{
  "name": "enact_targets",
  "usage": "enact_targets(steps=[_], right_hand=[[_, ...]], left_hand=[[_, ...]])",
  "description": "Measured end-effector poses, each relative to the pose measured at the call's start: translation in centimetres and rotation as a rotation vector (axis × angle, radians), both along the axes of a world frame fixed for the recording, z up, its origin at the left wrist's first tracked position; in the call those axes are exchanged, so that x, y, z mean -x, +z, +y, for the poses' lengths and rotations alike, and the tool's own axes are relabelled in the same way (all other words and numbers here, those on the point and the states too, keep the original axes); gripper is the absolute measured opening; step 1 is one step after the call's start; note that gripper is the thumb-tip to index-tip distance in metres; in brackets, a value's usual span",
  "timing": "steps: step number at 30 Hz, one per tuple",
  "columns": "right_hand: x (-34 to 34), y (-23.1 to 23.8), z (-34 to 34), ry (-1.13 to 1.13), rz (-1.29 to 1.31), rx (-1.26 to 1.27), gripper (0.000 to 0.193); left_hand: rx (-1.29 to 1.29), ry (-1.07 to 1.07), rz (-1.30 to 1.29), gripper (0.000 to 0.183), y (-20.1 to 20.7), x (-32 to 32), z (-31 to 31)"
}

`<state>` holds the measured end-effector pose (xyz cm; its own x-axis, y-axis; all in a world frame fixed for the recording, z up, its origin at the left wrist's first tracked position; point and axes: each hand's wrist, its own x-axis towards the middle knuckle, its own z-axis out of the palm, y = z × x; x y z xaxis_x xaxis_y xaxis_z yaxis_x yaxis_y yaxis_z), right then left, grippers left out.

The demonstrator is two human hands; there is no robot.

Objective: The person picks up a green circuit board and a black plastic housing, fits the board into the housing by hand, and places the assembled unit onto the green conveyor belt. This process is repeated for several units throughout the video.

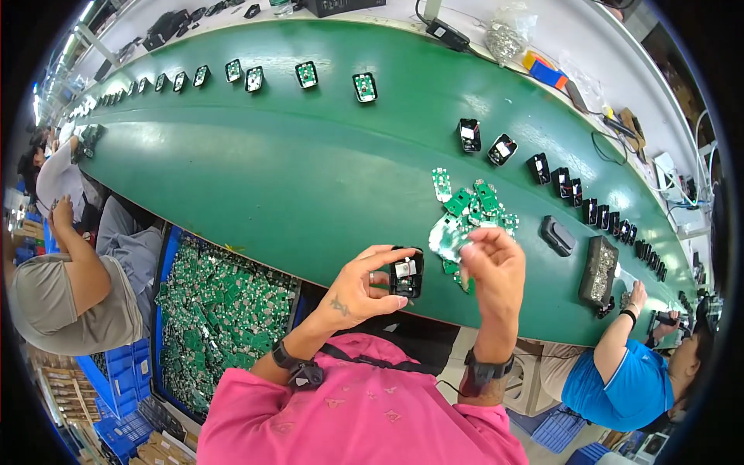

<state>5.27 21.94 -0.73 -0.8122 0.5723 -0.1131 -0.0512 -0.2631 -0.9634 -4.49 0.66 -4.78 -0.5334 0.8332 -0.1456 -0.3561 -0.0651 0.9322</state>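
My left hand (358,291) grips a small black plastic housing (406,277) at the table's near edge, thumb and fingers on its sides. Its open side faces up, with a whitish part and dark pieces inside. To the right, my right hand (496,267) is raised with fingertips pinched together; what they hold, if anything, I cannot make out. Just beyond it lies a loose pile of green circuit boards (484,200), partly covered by the hand. A pale, shiny patch (447,239) at the pile's near left is too bright to identify.
Black housings (470,135) stand in a line on the green table (310,178); those at the far left hold boards (307,74). A blue crate of boards (221,318) sits at lower left. A dark tray (598,271) and black case (557,235) lie right. Co-workers (628,372) sit either side.
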Motion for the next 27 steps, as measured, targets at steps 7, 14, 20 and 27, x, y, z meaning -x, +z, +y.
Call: enact_targets(steps=[7,14,20,27], right_hand=[[-0.2,0.7,-2.8,0.158,-0.107,-0.006,0.020],[-1.0,0.0,-3.2,0.180,-0.137,-0.146,0.019],[-1.3,1.8,-3.4,0.104,-0.072,-0.058,0.017],[-2.3,2.0,-2.8,0.222,-0.130,0.058,0.015]], left_hand=[[0.041,0.012,0.082,0.066,-0.1,-0.5,0.1],[0.101,-0.026,0.102,0.067,1.7,-0.2,-0.2],[0.100,-0.041,0.181,0.066,1.1,-0.6,-0.1],[0.070,-0.020,0.277,0.048,-0.5,-0.3,0.0]])
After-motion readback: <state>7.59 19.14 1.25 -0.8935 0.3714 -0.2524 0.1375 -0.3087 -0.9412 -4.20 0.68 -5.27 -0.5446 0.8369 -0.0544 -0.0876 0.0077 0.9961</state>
